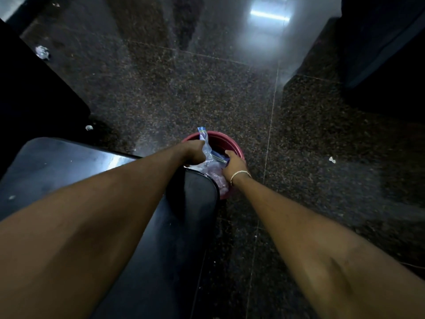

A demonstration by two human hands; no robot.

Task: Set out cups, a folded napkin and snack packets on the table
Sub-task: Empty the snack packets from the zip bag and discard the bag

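Here both arms reach down past the rounded corner of a glossy black table (69, 171) into a red plastic bucket (238, 148) that stands on the dark speckled stone floor (184, 88), just beside the table's edge. The left hand (193, 153) is closed around the upper part of a clear zip-top bag (208, 150), whose blue seal strip pokes up above the bucket's far rim. The right hand (234, 166), with a thin chain bracelet (240, 174) at the wrist, has its fingers curled over the other end of the seal, gripping it. The bag's lower part lies inside the bucket and holds something pale pinkish, perhaps snack packets, though the blur hides what. Small crumpled white scraps (42, 52) lie scattered on the floor, well apart from the bucket.
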